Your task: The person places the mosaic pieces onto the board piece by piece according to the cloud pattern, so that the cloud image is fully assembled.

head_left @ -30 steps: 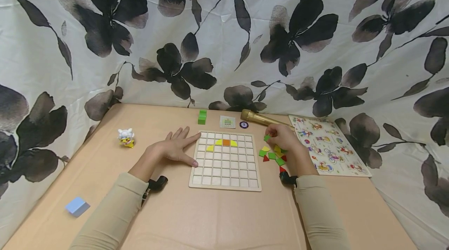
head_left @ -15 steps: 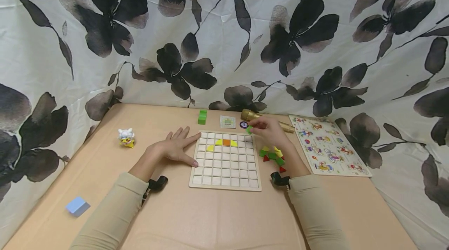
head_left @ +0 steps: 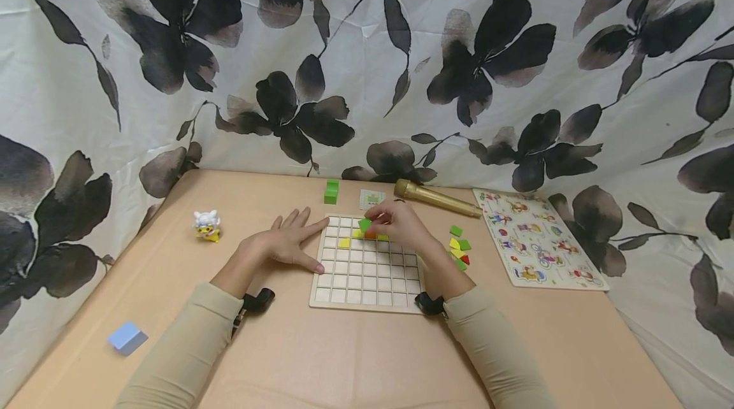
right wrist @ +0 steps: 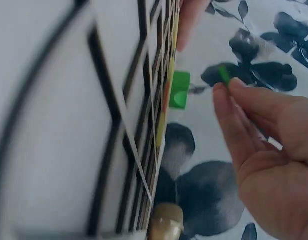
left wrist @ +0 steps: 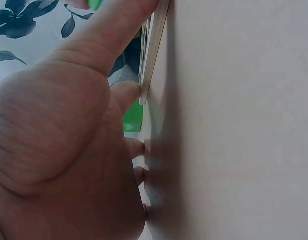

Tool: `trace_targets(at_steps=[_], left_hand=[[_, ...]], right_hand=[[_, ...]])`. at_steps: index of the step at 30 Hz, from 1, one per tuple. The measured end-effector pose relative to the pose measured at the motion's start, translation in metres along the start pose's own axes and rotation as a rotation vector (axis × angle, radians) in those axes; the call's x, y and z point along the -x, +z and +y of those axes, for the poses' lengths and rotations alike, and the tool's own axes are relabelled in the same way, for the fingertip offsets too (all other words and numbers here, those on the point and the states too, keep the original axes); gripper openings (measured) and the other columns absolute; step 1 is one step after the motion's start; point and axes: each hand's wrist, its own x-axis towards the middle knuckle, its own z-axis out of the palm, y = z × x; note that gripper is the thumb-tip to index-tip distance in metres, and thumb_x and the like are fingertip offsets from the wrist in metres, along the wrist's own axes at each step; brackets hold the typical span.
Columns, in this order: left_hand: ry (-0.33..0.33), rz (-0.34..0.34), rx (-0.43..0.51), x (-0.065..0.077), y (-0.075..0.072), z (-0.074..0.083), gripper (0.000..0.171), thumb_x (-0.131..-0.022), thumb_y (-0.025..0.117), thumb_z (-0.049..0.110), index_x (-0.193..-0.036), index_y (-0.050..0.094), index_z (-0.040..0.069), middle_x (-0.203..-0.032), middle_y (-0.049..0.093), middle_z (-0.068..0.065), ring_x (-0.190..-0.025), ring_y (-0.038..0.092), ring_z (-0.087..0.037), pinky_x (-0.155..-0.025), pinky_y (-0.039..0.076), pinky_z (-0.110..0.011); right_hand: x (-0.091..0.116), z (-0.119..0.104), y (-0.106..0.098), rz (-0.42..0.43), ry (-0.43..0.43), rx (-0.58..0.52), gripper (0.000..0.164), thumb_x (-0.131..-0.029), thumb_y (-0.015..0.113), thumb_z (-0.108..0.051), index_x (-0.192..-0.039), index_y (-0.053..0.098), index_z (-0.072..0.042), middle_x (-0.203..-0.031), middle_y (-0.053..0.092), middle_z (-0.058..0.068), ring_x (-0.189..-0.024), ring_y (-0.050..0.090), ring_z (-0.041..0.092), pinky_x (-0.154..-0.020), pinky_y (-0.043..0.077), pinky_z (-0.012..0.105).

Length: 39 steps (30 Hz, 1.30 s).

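Head view: right hand (head_left: 395, 224) bent at the fingers, thumb and index fingertips closed on a green tile (head_left: 364, 225); the right wrist view agrees on the pinch. Left hand (head_left: 287, 240) is spread flat-ish on the desk (head_left: 367, 364), index fingertip at the far left corner of the grid board (head_left: 338, 282), thumb against its left edge; it has hold of nothing.

Risks, judged: the grip takes only a small part of the tile, so a slight roll of the fingertips could twist it or let it fall. A drop or low knuckles could nudge the yellow tiles (head_left: 344, 243) and orange tile (head_left: 371, 235) lying in the far rows. The black wrist camera (head_left: 429, 304) appears over the board's near right corner; too low a wrist could snag there and turn the board, more so if the left hand let go. A wide elbow swing could scatter the loose tiles (head_left: 457, 253) off the board's right edge.

Position: green tile at the tips of the right hand, on their left, above the board's far part. Right wrist view shows it apart from the board surface; exact cell beneath cannot be told.
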Motion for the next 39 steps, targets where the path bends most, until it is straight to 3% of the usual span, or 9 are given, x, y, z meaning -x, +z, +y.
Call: trace_targets(at_steps=[7, 16, 22, 28, 33, 39], left_hand=[[-0.003, -0.003, 0.006, 0.001, 0.0, 0.002, 0.117, -0.078, 0.078, 0.071, -0.168, 0.019, 0.025, -0.173, -0.003, -0.028, -0.159, -0.006, -0.05, -0.124, -0.003, -0.073], [0.021, 0.016, 0.027, -0.001, 0.003, -0.002, 0.122, -0.074, 0.077, 0.077, -0.168, 0.02, 0.026, -0.172, -0.003, -0.03, -0.159, -0.007, -0.052, -0.122, -0.005, -0.074], [0.002, 0.019, 0.026, -0.005, 0.007, -0.008, 0.123, -0.072, 0.076, 0.08, -0.168, 0.017, 0.031, -0.174, -0.006, -0.024, -0.16, -0.01, -0.046, -0.125, -0.007, -0.071], [0.013, 0.009, 0.035, 0.001, 0.002, 0.0, 0.122, -0.074, 0.078, 0.077, -0.168, 0.019, 0.026, -0.173, -0.004, -0.028, -0.159, -0.008, -0.05, -0.124, -0.005, -0.073], [0.027, 0.016, 0.04, -0.001, 0.003, -0.003, 0.123, -0.073, 0.076, 0.08, -0.168, 0.02, 0.027, -0.172, -0.004, -0.03, -0.158, -0.009, -0.052, -0.122, -0.007, -0.074], [0.009, 0.037, 0.033, -0.008, 0.01, -0.011, 0.127, -0.068, 0.075, 0.084, -0.168, 0.02, 0.028, -0.174, -0.005, -0.023, -0.161, -0.01, -0.046, -0.125, -0.007, -0.07]], right_hand=[[-0.002, 0.002, 0.014, -0.069, -0.015, 0.081, 0.023, -0.086, 0.084, -0.006, -0.107, 0.077, -0.001, -0.101, 0.075, 0.009, -0.085, 0.071, 0.012, -0.076, 0.059, 0.024], [-0.002, 0.006, 0.023, -0.144, -0.05, 0.256, 0.02, -0.088, 0.085, -0.015, -0.104, 0.08, -0.006, -0.094, 0.071, 0.003, -0.082, 0.062, 0.01, -0.072, 0.053, 0.024], [-0.001, 0.007, 0.026, -0.151, -0.052, 0.291, 0.02, -0.088, 0.085, -0.017, -0.105, 0.08, -0.008, -0.093, 0.07, 0.0, -0.083, 0.058, 0.009, -0.073, 0.05, 0.023], [0.0, 0.008, 0.027, -0.157, -0.063, 0.274, 0.025, -0.087, 0.085, -0.016, -0.111, 0.081, -0.007, -0.097, 0.073, 0.003, -0.083, 0.058, 0.01, -0.071, 0.05, 0.024], [0.003, 0.002, 0.013, -0.144, -0.039, 0.24, 0.03, -0.09, 0.083, -0.015, -0.118, 0.078, -0.005, -0.102, 0.072, 0.006, -0.088, 0.062, 0.015, -0.074, 0.052, 0.026], [0.015, -0.006, -0.027, -0.07, -0.038, 0.227, 0.036, -0.092, 0.081, -0.016, -0.126, 0.074, -0.006, -0.116, 0.073, 0.01, -0.091, 0.063, 0.02, -0.074, 0.053, 0.031]])
